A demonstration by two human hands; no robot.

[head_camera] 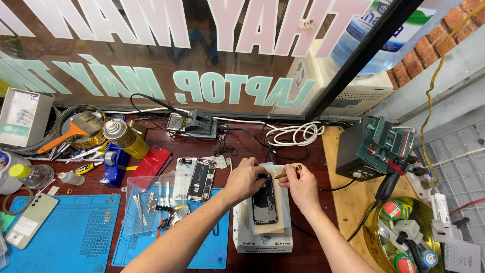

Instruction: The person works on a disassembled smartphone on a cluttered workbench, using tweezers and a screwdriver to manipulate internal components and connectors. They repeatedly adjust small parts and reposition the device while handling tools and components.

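- A thin tool (288,173) is pinched in the closed fingers of the right hand (302,189), its tip pointed at the top edge of the opened phone (264,202).
- The phone's upper end is gripped by the curled fingers of the left hand (246,180).
- The phone is laid on a white heating pad (262,235), near the front edge of a dark red bench (298,151).
- Both forearms are brought in from below, wrists bent inward.
- To the left, a second opened phone (200,179), a red phone (152,161) and blue mats (76,237) are seen.
- A yellow spray can (125,138) is lying at the back left; a white box (22,117) is stood beside the window (151,50), which is lettered in pink and pale green.
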